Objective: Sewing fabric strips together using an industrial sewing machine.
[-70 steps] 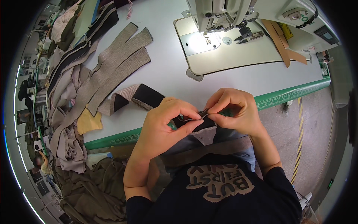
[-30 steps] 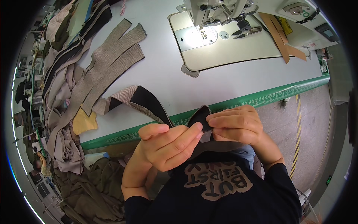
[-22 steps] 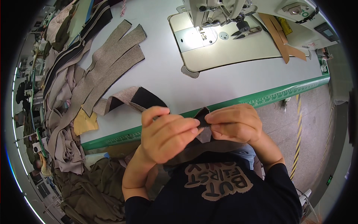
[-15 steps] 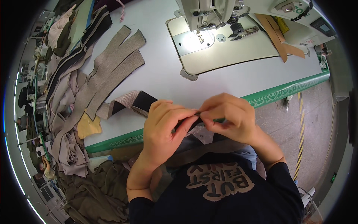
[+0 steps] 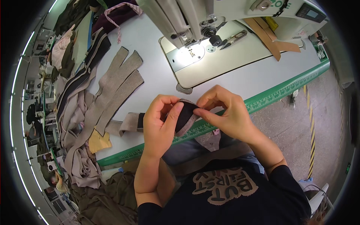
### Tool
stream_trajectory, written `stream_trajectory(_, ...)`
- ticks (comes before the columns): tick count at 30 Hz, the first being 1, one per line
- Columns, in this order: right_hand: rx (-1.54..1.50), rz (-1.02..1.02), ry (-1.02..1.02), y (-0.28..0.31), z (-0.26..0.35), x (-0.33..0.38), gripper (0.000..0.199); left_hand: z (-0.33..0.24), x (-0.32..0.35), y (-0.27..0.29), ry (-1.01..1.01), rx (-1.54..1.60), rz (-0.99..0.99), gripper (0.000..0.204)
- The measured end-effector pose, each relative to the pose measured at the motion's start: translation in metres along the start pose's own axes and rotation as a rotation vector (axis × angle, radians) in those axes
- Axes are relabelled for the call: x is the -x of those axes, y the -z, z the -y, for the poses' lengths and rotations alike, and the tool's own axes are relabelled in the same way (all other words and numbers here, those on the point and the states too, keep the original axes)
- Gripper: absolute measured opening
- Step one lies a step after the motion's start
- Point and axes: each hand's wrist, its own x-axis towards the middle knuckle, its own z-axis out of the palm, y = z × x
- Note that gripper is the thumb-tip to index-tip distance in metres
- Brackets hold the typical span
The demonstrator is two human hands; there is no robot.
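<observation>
A fabric strip (image 5: 185, 115), black on one face and grey along its borders, is stretched between my two hands above the table's front edge. My left hand (image 5: 160, 122) pinches it between thumb and fingers. On its other side, my right hand (image 5: 226, 112) grips the edge with thumb and fingertips. The black face is turned up and bowed between them. Past my left hand, the strip's grey tail (image 5: 129, 123) curls on the table. Another dark grey-brown band (image 5: 210, 157) lies across my lap.
Ahead stands a sewing machine (image 5: 180, 18) with its lamp lit; thread snips (image 5: 234, 38) and brown card pieces (image 5: 275, 45) lie on its bed. Grey fabric strips (image 5: 116, 82) and a yellow scrap (image 5: 99, 141) lie to the left. A green ruler edge (image 5: 288, 88) borders the table.
The fabric between my hands has opened out, showing more of its black face. My right hand's grip is spread wider. The whole view has shifted a little.
</observation>
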Motion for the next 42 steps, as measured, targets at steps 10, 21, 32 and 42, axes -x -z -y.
stream_trajectory(10, 0.31, -0.02, 0.026, 0.026, 0.0, -0.063, 0.012, 0.009, -0.093, -0.006, -0.026, -0.411, 0.138, 0.013)
stream_trajectory(21, 0.295, 0.231, -0.01, 0.057, -0.006, -0.094, 0.021, 0.017, -0.123, -0.01, -0.172, -0.672, 0.163, 0.013)
stream_trajectory(32, 0.62, 0.288, 0.293, 0.067, -0.01, -0.091, 0.02, 0.034, -0.126, -0.005, -0.348, -0.683, 0.135, 0.013)
stream_trajectory(42, 0.891, 0.136, 0.791, 0.064, -0.033, -0.081, 0.013, 0.031, -0.131, 0.006, -0.765, -0.848, 0.348, 0.022)
